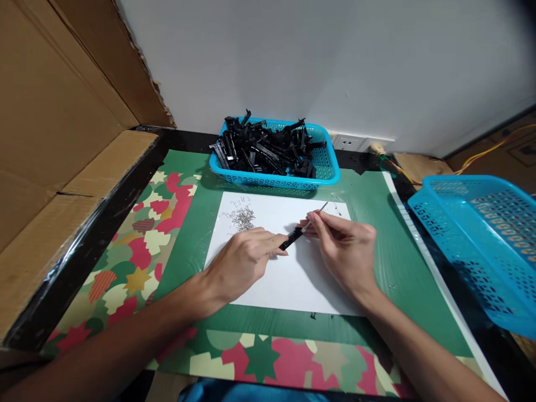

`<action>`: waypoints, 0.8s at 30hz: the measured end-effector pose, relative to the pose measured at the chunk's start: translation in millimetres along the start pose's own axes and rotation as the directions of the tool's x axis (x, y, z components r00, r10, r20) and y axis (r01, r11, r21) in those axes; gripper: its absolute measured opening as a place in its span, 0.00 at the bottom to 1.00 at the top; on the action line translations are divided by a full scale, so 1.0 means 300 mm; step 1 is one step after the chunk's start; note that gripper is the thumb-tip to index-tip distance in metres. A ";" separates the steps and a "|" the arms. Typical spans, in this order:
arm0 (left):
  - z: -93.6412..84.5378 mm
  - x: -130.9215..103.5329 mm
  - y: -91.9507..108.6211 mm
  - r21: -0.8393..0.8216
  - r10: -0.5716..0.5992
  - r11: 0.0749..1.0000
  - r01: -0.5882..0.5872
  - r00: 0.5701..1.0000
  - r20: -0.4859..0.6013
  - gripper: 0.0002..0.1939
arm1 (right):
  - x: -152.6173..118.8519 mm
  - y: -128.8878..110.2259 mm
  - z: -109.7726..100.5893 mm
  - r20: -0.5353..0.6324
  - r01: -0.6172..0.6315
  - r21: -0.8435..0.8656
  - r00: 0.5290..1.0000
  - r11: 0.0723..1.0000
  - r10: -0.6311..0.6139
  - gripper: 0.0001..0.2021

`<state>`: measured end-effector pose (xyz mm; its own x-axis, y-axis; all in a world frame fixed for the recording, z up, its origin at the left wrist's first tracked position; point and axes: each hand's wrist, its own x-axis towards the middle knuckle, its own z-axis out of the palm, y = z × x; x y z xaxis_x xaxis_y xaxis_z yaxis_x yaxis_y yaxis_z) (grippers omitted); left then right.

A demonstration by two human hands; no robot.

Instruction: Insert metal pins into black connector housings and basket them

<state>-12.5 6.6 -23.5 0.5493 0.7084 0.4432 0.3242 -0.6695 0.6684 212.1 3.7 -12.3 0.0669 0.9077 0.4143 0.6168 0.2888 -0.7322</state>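
Observation:
A small black plastic part [292, 239] is pinched between the fingers of my left hand [249, 254], above a white sheet of paper [272, 285]. My right hand [347, 245] grips a thin tool like tweezers or a pick [312, 220], its lower end at the right end of the black part. Fingers hide much of the tool, so its exact kind is unclear. Left of the part, on the paper, lies a pile of small bent metal wires [243, 216]. A few tiny black bits [340, 211] rest near the paper's upper right corner.
Behind the paper stands a blue basket [274, 181] heaped with black plastic parts [268, 148]. Another blue basket [456, 223] is at the right. Cardboard [62, 111] walls the left side. A power socket [347, 143] with a plug and wires is at the back.

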 end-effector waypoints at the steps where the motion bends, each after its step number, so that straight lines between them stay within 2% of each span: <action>1: 0.000 0.001 0.000 -0.011 -0.005 1.000 0.005 1.000 -0.007 0.15 | -0.002 0.001 0.001 0.006 0.010 -0.013 1.000 1.000 -0.010 0.12; 3: -0.002 0.003 0.000 -0.032 -0.017 0.999 0.017 1.000 -0.016 0.16 | -0.006 0.004 0.007 0.018 0.015 -0.016 1.000 1.000 -0.015 0.13; 7: -0.007 0.010 0.007 -0.041 -0.030 0.999 0.029 0.999 -0.022 0.13 | 0.000 0.006 0.011 0.024 -0.051 0.074 0.998 0.996 0.050 0.13; 10: -0.016 0.018 0.023 -0.065 -0.077 0.995 0.072 0.994 -0.074 0.12 | 0.027 -0.004 -0.020 -0.021 -0.048 0.146 0.998 0.988 0.051 0.13; 11: -0.020 0.021 0.029 -0.074 -0.099 0.993 0.092 0.989 -0.106 0.12 | 0.039 -0.009 -0.039 -0.004 -0.040 0.164 0.999 0.986 0.041 0.12; 13: -0.028 0.028 0.039 -0.097 -0.136 0.988 0.119 0.972 -0.191 0.12 | 0.060 -0.015 -0.080 0.117 -0.015 0.169 0.993 0.985 -0.005 0.13; 15: -0.034 0.032 0.041 -0.142 -0.174 0.980 0.140 0.950 -0.261 0.11 | 0.074 -0.016 -0.116 0.288 0.003 0.152 0.956 0.988 -0.048 0.14; 17: -0.038 0.034 0.036 -0.244 -0.234 0.956 0.166 0.930 -0.284 0.12 | 0.078 -0.012 -0.134 0.379 -0.020 0.179 0.924 0.984 -0.050 0.15; 21: -0.030 0.031 0.017 -0.414 -0.327 0.887 0.205 0.912 -0.249 0.13 | 0.069 -0.021 -0.119 0.382 -0.050 0.250 0.923 0.967 -0.051 0.17; 24: -0.025 0.030 0.015 -0.408 -0.296 0.894 0.184 0.927 -0.230 0.13 | 0.053 -0.054 -0.109 0.322 0.000 0.257 0.943 0.966 -0.085 0.11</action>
<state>-12.0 11.5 -12.0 0.2362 0.9062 0.3508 0.0764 -0.3772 0.9230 228.9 3.4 24.0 -0.2418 0.9292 0.2795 0.3942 0.3573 -0.8467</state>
